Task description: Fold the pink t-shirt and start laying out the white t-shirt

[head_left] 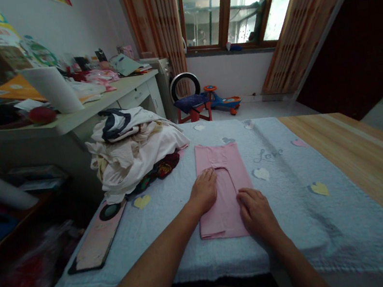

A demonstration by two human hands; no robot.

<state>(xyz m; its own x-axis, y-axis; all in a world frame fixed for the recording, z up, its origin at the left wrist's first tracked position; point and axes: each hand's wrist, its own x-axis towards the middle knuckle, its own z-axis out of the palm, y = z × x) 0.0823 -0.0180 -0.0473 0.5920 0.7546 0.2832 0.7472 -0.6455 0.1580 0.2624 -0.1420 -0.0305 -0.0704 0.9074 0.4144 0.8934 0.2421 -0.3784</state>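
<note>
Before me, a light blue, heart-patterned blanket lies over a wood-grained table, whose surface shows at the right. On the blanket I see a folded pink garment, a clothes heap at left and, nearer me, a flat pink object.

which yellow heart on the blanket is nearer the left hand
The yellow heart near the clothes pile; the other yellow heart lies beyond the right hand.

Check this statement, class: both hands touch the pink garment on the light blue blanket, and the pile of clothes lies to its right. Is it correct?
Not quite: the head view shows the pile of clothes to the left. The left hand and right hand do touch the pink garment on the blanket.
</note>
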